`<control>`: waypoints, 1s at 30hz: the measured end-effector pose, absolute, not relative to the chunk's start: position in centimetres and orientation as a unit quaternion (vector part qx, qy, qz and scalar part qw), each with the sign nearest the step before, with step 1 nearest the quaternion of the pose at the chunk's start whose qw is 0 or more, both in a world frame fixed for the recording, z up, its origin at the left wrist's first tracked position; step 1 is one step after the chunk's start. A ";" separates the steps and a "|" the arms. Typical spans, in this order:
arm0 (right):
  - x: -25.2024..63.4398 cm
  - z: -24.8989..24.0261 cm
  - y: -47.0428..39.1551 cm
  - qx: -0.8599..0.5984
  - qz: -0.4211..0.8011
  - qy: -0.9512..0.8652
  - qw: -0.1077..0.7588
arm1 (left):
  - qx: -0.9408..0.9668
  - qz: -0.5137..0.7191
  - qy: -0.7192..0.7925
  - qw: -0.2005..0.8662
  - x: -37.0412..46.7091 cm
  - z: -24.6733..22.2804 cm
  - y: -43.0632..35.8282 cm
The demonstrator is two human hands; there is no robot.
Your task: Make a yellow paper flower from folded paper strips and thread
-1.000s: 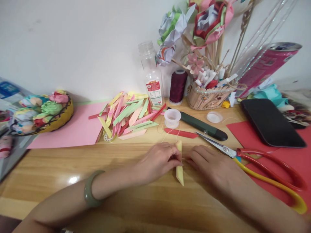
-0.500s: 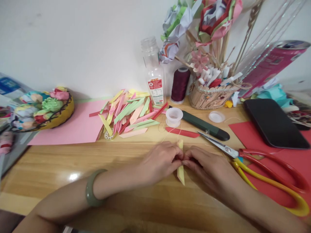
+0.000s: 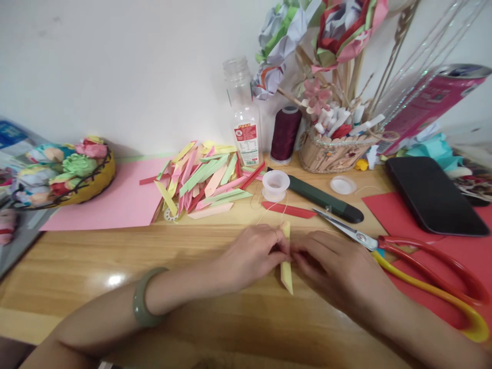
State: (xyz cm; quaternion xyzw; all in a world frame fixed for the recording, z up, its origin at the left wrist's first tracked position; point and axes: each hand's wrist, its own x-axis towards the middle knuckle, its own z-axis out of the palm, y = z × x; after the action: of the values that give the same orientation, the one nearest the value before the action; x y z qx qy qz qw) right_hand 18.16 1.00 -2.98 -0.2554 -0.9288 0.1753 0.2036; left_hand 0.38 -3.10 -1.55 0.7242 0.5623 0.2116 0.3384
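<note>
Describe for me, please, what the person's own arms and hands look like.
The left forearm and right forearm show no sleeves; a smooth, rounded grey-green bangle circles the left one. Neither the left hand nor the right hand wears a glove.

1. Just right of and below the frame's centre, the middle of the folded yellow paper strip (image 3: 286, 275) is hidden by the fingers of the left hand (image 3: 255, 251).
2. Beside it, what the fingertips of the right hand (image 3: 334, 264) pinch, if anything, is too small to tell.
3. Upper right, the top edge cuts off the red, pink and white paper flower (image 3: 346, 28).
4. Upper middle, fine print on the clear bottle's white-and-red label (image 3: 246, 143) is unreadable.
5. Far left, the blue-and-white packet (image 3: 11, 136) is cropped.
6. Far right, red paper sheets (image 3: 471, 248) leave the frame, partly covered.
</note>
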 end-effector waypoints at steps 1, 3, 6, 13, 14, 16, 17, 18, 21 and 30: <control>18.1 -3.0 1.0 -0.261 0.168 -0.929 0.203 | 0.725 0.212 0.560 0.341 0.3 -1.5 -3.1; 18.0 -3.1 1.0 -0.276 0.161 -0.927 0.197 | 0.726 0.214 0.556 0.345 0.2 -1.5 -3.1; 18.1 -3.0 0.9 -0.300 0.187 -0.918 0.181 | 0.723 0.221 0.549 0.355 0.1 -1.3 -3.2; 18.1 -2.7 0.7 -0.322 0.254 -0.901 0.140 | 0.691 0.231 0.550 0.408 -0.1 -1.0 -3.1; 18.1 -2.7 0.7 -0.318 0.252 -0.904 0.138 | 0.684 0.234 0.550 0.417 -0.1 -1.0 -3.1; 18.0 -2.8 0.7 -0.306 0.249 -0.909 0.134 | 0.671 0.236 0.555 0.431 -0.1 -1.1 -3.1; 18.0 -2.8 0.7 -0.299 0.248 -0.912 0.133 | 0.666 0.235 0.560 0.434 -0.1 -1.1 -3.1; 18.0 -2.8 0.7 -0.293 0.248 -0.914 0.132 | 0.661 0.234 0.564 0.436 -0.1 -1.1 -3.1; 18.1 -2.7 0.7 -0.281 0.246 -0.918 0.131 | 0.651 0.239 0.566 0.446 -0.1 -1.3 -3.1; 18.0 -2.8 0.8 -0.281 0.244 -0.920 0.120 | 0.642 0.258 0.562 0.454 0.0 -1.6 -3.1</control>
State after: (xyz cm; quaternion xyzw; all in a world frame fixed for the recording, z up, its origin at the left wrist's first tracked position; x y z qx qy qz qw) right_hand 18.04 0.84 -2.80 -0.2811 -0.9202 0.2445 0.1197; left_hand -0.02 -3.10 -1.60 0.6415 0.5620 0.2576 0.4541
